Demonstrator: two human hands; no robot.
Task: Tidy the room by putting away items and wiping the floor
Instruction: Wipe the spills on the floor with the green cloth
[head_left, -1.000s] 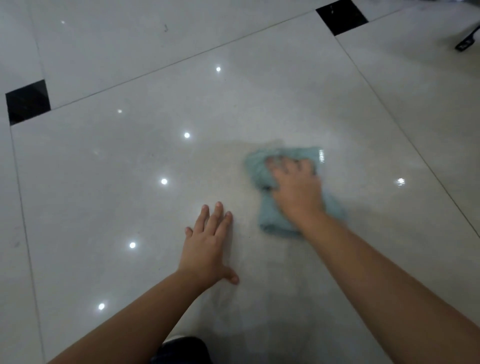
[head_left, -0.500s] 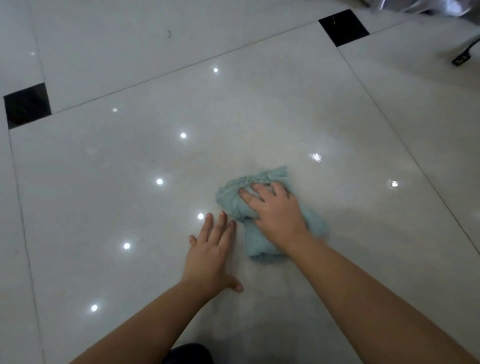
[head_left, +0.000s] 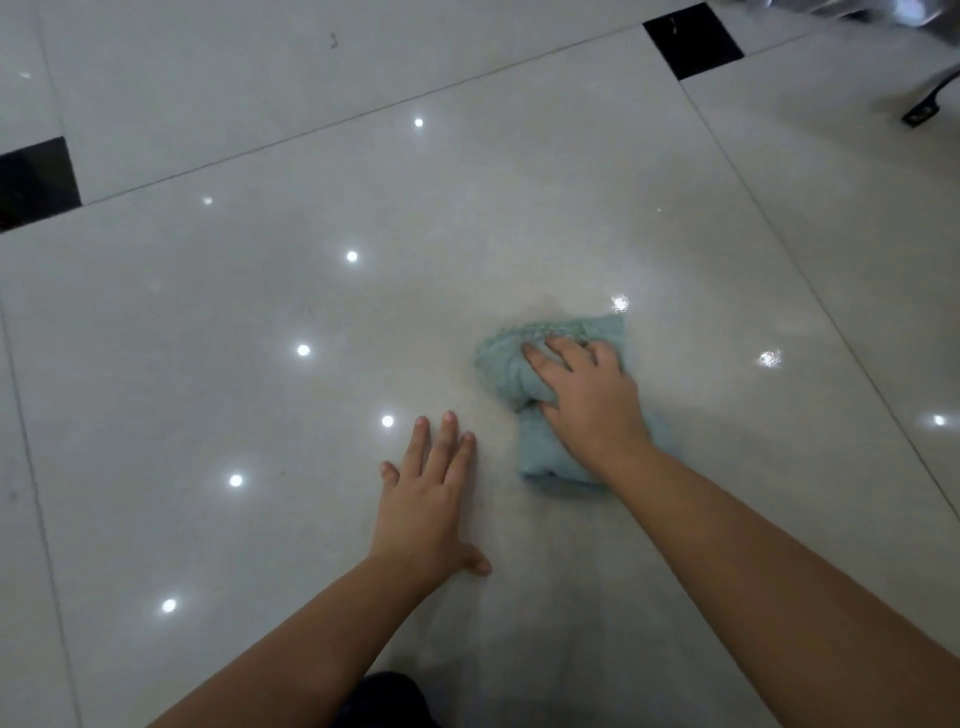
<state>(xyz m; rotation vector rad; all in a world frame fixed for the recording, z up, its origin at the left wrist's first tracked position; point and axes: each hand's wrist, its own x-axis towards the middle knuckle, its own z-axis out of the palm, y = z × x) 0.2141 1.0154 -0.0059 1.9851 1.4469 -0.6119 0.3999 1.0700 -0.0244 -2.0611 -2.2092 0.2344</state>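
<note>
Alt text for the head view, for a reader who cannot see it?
A person's right hand grips a crumpled light-blue cloth against a glossy pale tiled floor, while the left hand rests flat beside it, fingers straight. Black square insets mark tile corners.

- Probably a room in a home.
- Glossy pale floor tiles (head_left: 467, 208) with black corner insets (head_left: 691, 41) carry small round light reflections (head_left: 352, 256).
- Dark furniture foot (head_left: 922, 111), blurred, upper right.
</note>
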